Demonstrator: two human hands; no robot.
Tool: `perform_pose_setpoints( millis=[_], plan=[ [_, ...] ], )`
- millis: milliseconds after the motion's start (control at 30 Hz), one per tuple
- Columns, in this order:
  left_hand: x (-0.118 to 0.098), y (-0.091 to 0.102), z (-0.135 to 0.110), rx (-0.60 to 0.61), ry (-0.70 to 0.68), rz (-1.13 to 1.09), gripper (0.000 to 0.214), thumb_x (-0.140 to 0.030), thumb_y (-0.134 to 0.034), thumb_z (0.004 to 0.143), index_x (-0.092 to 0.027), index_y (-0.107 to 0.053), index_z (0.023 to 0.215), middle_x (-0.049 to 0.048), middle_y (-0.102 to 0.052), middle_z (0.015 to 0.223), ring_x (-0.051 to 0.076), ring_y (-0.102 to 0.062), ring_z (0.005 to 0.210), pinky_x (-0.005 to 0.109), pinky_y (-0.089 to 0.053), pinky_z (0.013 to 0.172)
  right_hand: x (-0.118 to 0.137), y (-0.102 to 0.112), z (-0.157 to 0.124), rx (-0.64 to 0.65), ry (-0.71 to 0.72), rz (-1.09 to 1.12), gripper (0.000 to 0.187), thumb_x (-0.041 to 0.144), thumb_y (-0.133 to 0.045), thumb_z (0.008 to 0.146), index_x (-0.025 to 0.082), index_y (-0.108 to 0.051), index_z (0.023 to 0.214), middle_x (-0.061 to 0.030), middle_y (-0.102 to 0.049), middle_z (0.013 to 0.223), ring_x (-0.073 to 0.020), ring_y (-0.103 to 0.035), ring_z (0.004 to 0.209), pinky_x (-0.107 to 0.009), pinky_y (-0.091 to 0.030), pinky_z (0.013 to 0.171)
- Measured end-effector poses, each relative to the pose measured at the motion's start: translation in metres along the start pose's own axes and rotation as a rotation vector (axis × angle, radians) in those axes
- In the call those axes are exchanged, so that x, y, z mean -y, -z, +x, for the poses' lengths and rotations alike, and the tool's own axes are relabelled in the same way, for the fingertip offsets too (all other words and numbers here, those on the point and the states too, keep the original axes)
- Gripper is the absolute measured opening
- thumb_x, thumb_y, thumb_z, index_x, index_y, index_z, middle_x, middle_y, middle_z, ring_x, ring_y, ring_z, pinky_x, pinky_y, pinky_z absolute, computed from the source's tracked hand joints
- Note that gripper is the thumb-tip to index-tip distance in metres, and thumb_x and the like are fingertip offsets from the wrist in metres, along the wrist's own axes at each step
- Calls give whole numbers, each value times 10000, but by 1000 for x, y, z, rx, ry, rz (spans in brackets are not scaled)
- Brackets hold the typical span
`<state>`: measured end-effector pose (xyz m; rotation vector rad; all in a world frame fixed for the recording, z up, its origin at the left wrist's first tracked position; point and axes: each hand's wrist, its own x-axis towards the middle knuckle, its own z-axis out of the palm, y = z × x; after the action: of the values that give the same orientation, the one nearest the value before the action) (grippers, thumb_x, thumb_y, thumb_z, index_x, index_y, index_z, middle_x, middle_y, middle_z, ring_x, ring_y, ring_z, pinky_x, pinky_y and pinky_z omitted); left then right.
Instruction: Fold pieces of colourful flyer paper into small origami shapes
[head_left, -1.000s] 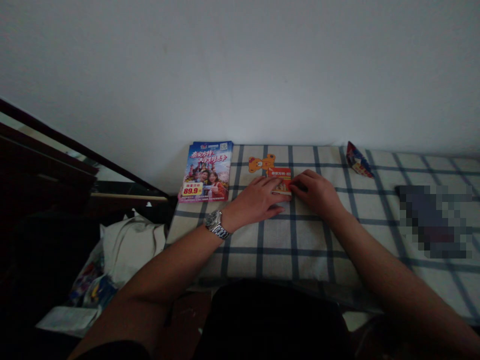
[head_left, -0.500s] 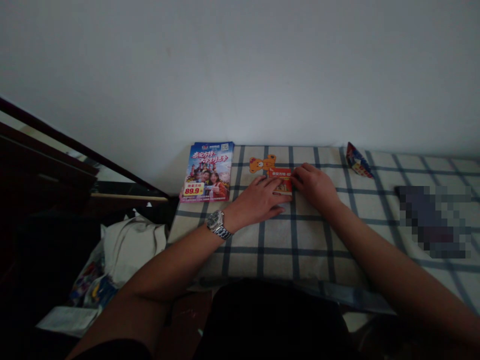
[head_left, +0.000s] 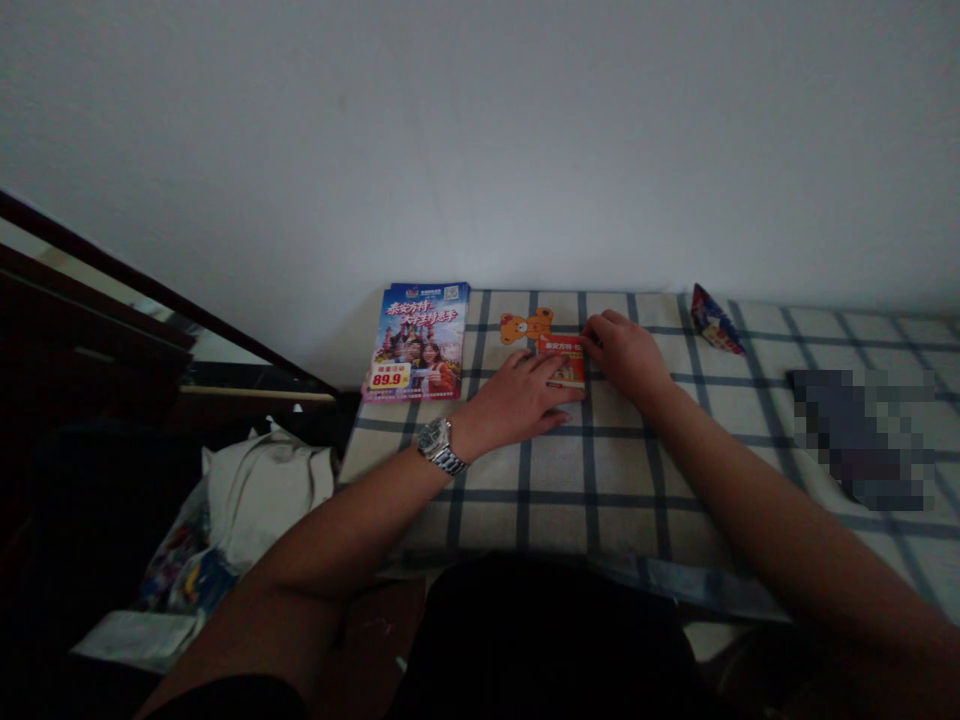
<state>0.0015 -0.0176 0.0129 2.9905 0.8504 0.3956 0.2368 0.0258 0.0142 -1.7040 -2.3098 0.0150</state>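
Observation:
A small folded red and orange leaflet [head_left: 564, 353] lies on the checked cloth [head_left: 600, 470] near the wall. My left hand [head_left: 521, 400], with a metal watch on the wrist, lies flat on the leaflet's near left part, fingers stretched out. My right hand [head_left: 626, 357] rests at the leaflet's right edge, fingers curled and pressing down on that edge. An orange bear-shaped cutout [head_left: 525, 326] lies just behind the leaflet.
A stack of blue printed flyers [head_left: 418, 342] lies at the cloth's far left corner. A folded colourful paper shape [head_left: 716, 320] stands at the far right by the wall. A blurred dark object [head_left: 862, 435] lies on the right. Bags and cloth [head_left: 247, 490] sit below on the left.
My right hand has slid away from me along the leaflet's right edge, towards the wall. The left hand has stayed flat on the leaflet.

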Motion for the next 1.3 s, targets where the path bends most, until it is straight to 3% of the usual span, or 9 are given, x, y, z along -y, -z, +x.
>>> perform_pose_setpoints(
  millis=[667,867,1033,1300],
  plan=[
    [0,-2,0,1,3,5,378,-427,-641,1063,-319,-685,1423,145,-549,1551,341,-536,1437,572,-427,1188,0,-3,8,-40,-62,31,149,244,-569,1024,194,-709,1032,-149,-720,1090,-292,-675,889,-381,-450,716],
    [-2,-6,1,-44,52,6,393,-434,-662,1052,-315,-675,1426,129,-564,1528,338,-538,1413,555,-432,1187,-7,1,-3,-121,-1,216,93,238,-629,983,195,-709,965,-96,-714,951,-248,-666,826,-357,-493,769],
    [-4,-4,2,-38,119,2,449,-441,-665,1049,-273,-625,1464,124,-573,1523,332,-538,1407,552,-415,1206,-10,2,-17,-129,92,331,99,259,-648,986,199,-725,998,-84,-715,959,-222,-669,776,-346,-517,739],
    [-1,-4,3,-55,152,-22,374,-365,-623,1069,-217,-632,1413,116,-633,1457,306,-573,1373,494,-477,1146,-5,1,-36,-139,248,388,138,261,-636,1024,230,-749,1098,-112,-767,1078,-289,-740,999,-430,-600,894]
  ],
)
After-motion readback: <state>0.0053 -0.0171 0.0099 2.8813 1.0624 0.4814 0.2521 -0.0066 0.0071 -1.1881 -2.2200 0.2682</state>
